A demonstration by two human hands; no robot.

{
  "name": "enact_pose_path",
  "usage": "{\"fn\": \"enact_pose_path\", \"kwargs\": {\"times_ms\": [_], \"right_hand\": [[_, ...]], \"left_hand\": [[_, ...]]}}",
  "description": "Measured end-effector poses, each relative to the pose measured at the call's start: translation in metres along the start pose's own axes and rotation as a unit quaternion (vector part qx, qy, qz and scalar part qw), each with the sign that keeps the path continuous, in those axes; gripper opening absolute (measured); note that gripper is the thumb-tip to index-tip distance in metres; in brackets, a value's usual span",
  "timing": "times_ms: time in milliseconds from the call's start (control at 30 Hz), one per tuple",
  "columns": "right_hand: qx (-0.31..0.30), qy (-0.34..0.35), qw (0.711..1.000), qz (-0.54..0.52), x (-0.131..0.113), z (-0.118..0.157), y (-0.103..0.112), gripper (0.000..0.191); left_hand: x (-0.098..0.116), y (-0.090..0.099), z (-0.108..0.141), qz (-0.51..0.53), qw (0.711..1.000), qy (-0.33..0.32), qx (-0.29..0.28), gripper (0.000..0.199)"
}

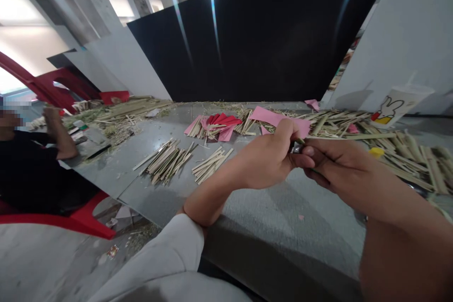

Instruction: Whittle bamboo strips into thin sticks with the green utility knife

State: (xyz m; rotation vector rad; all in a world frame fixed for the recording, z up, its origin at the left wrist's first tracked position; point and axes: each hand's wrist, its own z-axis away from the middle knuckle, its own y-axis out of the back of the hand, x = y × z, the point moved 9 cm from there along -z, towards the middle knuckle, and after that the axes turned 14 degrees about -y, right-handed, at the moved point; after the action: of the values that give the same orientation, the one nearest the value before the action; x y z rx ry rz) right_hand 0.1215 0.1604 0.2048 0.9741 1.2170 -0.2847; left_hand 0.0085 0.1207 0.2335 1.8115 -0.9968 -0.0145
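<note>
My left hand [267, 160] and my right hand [341, 160] meet above the table, both closed. Between their fingertips shows a small dark, shiny piece [296, 147], metal by its look, mostly covered by my left fingers. A thin green strip [300, 141] of plant stalk sticks out beside it, pinched at my right fingertips. Behind my left hand lies a pink paper sheet [271, 117]. Left of my forearm are a larger bundle of cut strips [166, 160] and a smaller bundle [211, 165].
Red and pink folded papers [219, 125] lie among strips at the back. Split stalks [414, 151] heap up at right, near a white cup [399, 106] with a rabbit drawing. A black panel [247, 42] stands behind. Another person [31, 160] sits at left.
</note>
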Motion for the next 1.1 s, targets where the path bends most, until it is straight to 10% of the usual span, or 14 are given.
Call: {"fn": "enact_pose_path", "kwargs": {"times_ms": [1100], "right_hand": [[-0.012, 0.005, 0.996, -0.086, -0.001, 0.004, -0.003, 0.038]], "left_hand": [[0.009, 0.004, -0.001, -0.031, 0.998, -0.042, 0.038, 0.038]]}}
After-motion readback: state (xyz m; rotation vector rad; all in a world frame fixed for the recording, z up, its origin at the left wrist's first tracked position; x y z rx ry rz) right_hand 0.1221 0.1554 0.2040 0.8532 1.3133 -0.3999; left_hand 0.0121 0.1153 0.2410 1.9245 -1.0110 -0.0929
